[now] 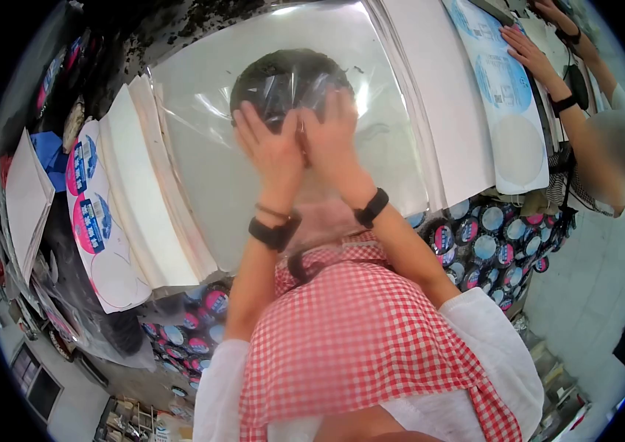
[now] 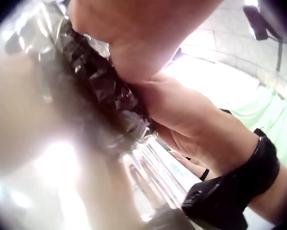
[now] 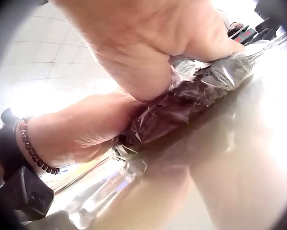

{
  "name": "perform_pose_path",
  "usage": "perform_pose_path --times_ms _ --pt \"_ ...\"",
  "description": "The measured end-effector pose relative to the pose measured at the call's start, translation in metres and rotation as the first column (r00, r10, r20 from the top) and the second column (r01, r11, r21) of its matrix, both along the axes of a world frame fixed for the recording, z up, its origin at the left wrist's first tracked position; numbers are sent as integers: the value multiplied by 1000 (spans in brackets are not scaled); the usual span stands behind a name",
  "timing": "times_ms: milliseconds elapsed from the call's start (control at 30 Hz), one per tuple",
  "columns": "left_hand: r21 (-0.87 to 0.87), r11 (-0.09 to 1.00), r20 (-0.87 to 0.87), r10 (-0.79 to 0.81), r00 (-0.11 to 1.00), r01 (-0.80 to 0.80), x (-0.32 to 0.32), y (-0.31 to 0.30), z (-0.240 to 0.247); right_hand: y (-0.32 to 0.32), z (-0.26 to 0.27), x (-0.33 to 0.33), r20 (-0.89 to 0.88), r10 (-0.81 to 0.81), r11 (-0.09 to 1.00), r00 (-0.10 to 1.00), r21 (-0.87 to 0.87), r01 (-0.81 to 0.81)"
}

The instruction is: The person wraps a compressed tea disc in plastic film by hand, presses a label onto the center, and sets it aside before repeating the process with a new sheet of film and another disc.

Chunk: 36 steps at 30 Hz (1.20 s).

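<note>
A dark round disc (image 1: 283,74), wrapped in shiny clear film, lies on a pale work surface. My left hand (image 1: 272,151) rests on its near left part with the fingers spread. Beside it, my right hand (image 1: 333,140) presses on the near right part, fingers pointing away from me. The thumbs come close together near the middle of the disc's near edge. Crinkled film covers the disc's side (image 2: 100,79) in the left wrist view. From the right wrist, the same dark side (image 3: 172,108) shows beneath the palm.
Stacked white sheets (image 1: 147,191) and printed label sheets (image 1: 91,221) lie on the left. More label sheets (image 1: 504,96) are at the right, where another person's hand (image 1: 530,55) rests. Several labelled round packs (image 1: 486,243) sit below the table edge.
</note>
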<state>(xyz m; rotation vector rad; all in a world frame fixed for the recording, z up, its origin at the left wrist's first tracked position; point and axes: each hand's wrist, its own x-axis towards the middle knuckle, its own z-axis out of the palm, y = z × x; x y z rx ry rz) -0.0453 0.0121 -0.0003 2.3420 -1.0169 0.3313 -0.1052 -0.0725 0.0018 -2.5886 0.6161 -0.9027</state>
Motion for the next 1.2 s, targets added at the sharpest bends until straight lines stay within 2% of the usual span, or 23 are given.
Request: perform_pose_path --times_ms 33,100,133,167,233,267,367,400,433,500,600,633,700,733,767,833,867,967,1033,1100,1133,1167,1200 --pt "-13 1000 -9 19 1000 -19 -1 -1 -4 -1 -1 0 -4 20 1000 1000 14 -20" --pt "-297 954 -384 -69 921 -52 -4 -2 -17 3 -5 3 149 122 904 981 392 -172" --pt "-306 948 -430 -58 901 -85 -2 -3 -12 -1 -1 6 196 52 881 979 453 -137" --pt "-169 986 -423 -74 903 1 3 -1 -6 -5 -4 8 120 83 889 989 440 -128" --pt "111 979 -429 -108 897 171 19 3 11 -12 -10 5 -48 139 905 989 411 -108" --pt "115 980 76 -171 982 162 28 1 19 -14 0 5 -130 33 999 991 -21 -36" --pt "161 957 73 -254 964 240 40 3 13 -17 -4 7 -138 -11 981 990 -193 -16" --pt "98 952 -4 -290 957 289 44 5 -2 -18 -21 7 -98 96 993 991 -56 -102" --pt "82 967 -185 -224 957 242 45 6 -3 -23 -16 8 -120 117 985 986 144 -99" --pt "79 985 -527 -88 845 151 42 6 0 -31 -1 4 -135 166 857 977 510 -75" --pt "385 861 -445 -142 884 332 55 -8 38 -39 16 13 -393 190 960 900 267 -86" --pt "310 878 -250 -296 922 366 59 -12 36 -44 14 12 -314 157 983 936 140 -118" --pt "195 869 182 -488 854 455 70 -11 29 -49 4 13 -145 145 982 979 -103 -160" --pt "177 847 143 -526 838 502 74 -8 19 -52 -5 15 -72 224 969 972 -88 -230" --pt "118 868 15 -487 873 482 69 2 6 -48 -6 13 -64 213 977 975 16 -212" --pt "10 914 -225 -393 892 406 58 19 -15 -46 -4 10 -41 196 958 980 222 -183" --pt "-31 944 -281 -324 903 328 50 19 -9 -44 -5 8 -120 201 958 972 230 -170" --pt "30 925 -99 -374 922 379 57 6 24 -47 -10 7 -205 271 961 941 119 -251" --pt "26 879 52 -478 877 477 72 -6 35 -45 -6 7 -242 243 969 939 91 -228" --pt "15 841 27 -541 841 541 81 -8 26 -47 7 7 -196 223 972 955 -23 -232" --pt "-1 834 -71 -551 831 552 82 -2 10 -51 21 12 -199 227 971 953 -31 -238" --pt "-21 827 -162 -558 814 562 83 0 3 -58 14 17 -175 334 942 926 33 -334" --pt "127 837 -231 -497 836 533 84 5 -2 -65 1 22 -145 433 901 890 103 -422"
